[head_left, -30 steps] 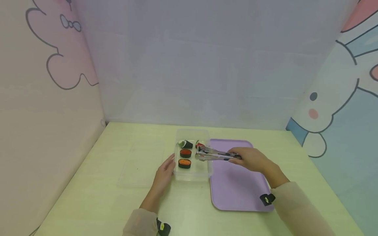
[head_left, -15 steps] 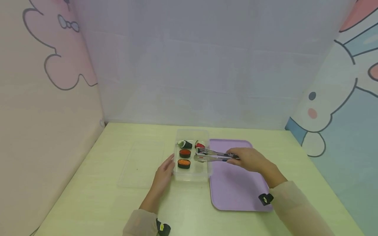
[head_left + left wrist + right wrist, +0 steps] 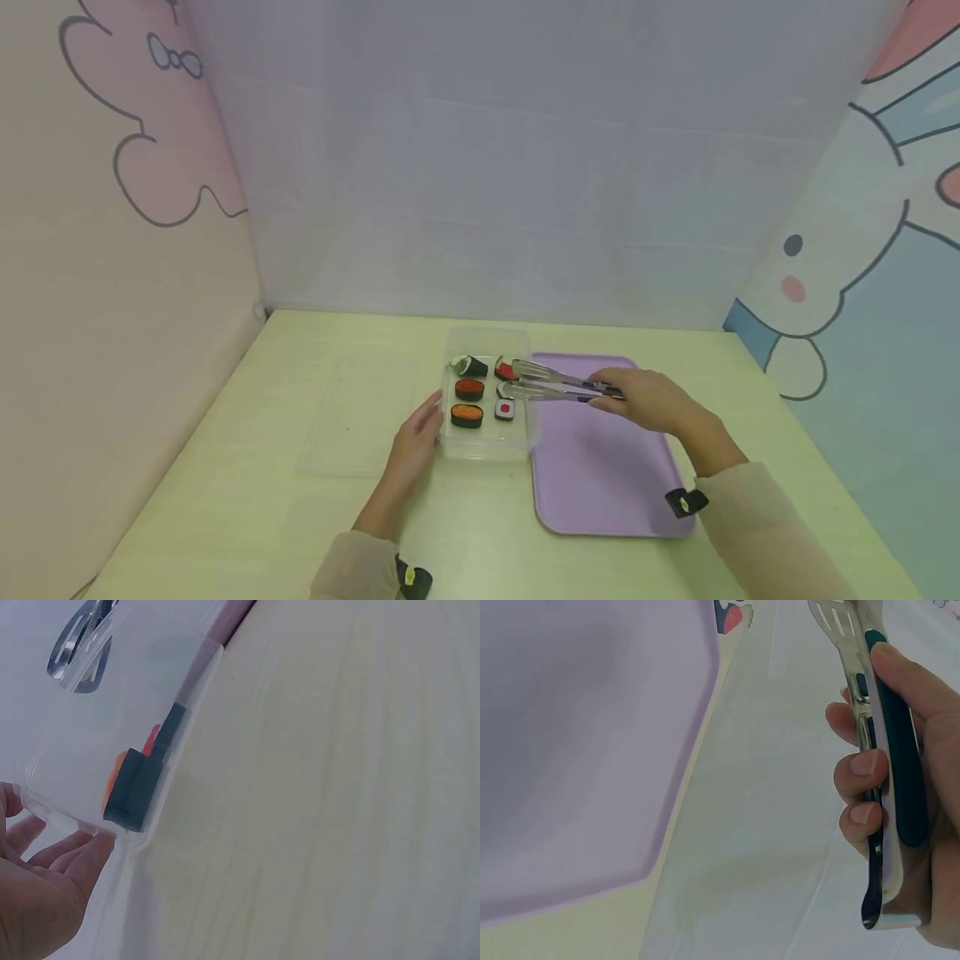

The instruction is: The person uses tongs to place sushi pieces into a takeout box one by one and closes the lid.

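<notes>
My left hand [image 3: 414, 437] rests its fingers against the left wall of a clear plastic box [image 3: 480, 450]; in the left wrist view, its fingertips [image 3: 97, 844] are right at the box's rim. In my right hand [image 3: 648, 402] I grip metal tongs [image 3: 555, 379] with dark handle grips [image 3: 900, 765]. Their tips stand apart over the right side of the box, with nothing seen between them. Toy sushi lies inside: an orange-topped piece [image 3: 467, 416], a red-topped piece [image 3: 469, 388], a hand roll [image 3: 474, 367], a red piece [image 3: 506, 369], and a red-centred roll [image 3: 505, 409]. The tongs partly cover another white-and-black piece [image 3: 502, 389].
A purple tray [image 3: 600, 492] lies right of the box, beneath my right hand and forearm. On the left a flat clear lid [image 3: 360, 417] lies on the pale table [image 3: 247, 517]. Walls with cartoon drawings enclose the table at the back and sides.
The tongs have spread and shifted right and slightly up with my right hand. The red-centred roll, earlier at the tongs' tips, now lies free in the box. My left hand stays put.
</notes>
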The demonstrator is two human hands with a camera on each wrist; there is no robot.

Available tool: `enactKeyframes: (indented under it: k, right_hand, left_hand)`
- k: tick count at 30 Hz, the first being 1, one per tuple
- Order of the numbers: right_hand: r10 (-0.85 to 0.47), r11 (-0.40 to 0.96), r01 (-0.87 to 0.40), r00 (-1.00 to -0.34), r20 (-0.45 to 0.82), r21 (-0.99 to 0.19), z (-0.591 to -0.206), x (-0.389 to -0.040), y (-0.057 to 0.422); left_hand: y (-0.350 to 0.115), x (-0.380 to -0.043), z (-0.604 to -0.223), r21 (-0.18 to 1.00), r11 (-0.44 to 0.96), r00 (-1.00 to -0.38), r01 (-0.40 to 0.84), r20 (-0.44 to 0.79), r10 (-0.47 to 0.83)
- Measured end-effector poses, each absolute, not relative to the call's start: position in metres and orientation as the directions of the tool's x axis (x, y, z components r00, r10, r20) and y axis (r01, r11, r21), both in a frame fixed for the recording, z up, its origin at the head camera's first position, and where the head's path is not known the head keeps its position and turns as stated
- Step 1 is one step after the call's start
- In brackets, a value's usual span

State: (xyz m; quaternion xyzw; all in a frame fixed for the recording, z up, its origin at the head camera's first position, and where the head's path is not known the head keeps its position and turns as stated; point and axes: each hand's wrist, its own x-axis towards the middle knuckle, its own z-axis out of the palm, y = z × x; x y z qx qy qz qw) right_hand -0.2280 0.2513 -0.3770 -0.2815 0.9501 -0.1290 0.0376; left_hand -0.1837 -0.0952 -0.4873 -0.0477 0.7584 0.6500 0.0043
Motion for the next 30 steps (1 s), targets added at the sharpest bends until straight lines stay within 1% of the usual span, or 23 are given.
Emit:
enactKeyframes:
  k: [4,8,14,18,23,27,30]
  right_hand:
    - [-0.520,0.819,-0.503,-0.854,0.013,-0.278,-0.379,-0.223,0.258]
    - [-0.469,0.836,-0.463,-0.882,0.057,-0.294,-0.385,-0.217,0.264]
    - [-0.321,0.860,-0.348,-0.938,0.135,-0.373,-0.394,-0.209,0.268]
    - [-0.217,0.855,-0.269,-0.962,0.164,-0.444,-0.398,-0.205,0.270]
    - [-0.087,0.816,-0.151,-0.986,0.140,-0.557,-0.400,-0.200,0.276]
    - [0.006,0.779,-0.036,-0.998,0.065,-0.626,-0.404,-0.196,0.286]
    - [0.048,0.751,0.033,-0.999,0.004,-0.659,-0.410,-0.193,0.295]
  left_hand:
    - [-0.094,-0.184,-0.487,0.985,0.153,-0.995,-0.083,-0.073,-0.068]
    - [-0.093,-0.184,-0.488,0.983,0.162,-0.994,-0.091,-0.080,-0.076]
    - [-0.094,-0.185,-0.489,0.982,0.166,-0.994,-0.088,-0.075,-0.083]
    - [-0.095,-0.184,-0.489,0.981,0.173,-0.994,-0.089,-0.075,-0.084]
    - [-0.095,-0.184,-0.488,0.982,0.168,-0.994,-0.091,-0.080,-0.072]
    - [-0.096,-0.184,-0.487,0.984,0.157,-0.995,-0.086,-0.076,-0.067]
    - [-0.096,-0.184,-0.487,0.984,0.156,-0.995,-0.085,-0.075,-0.065]
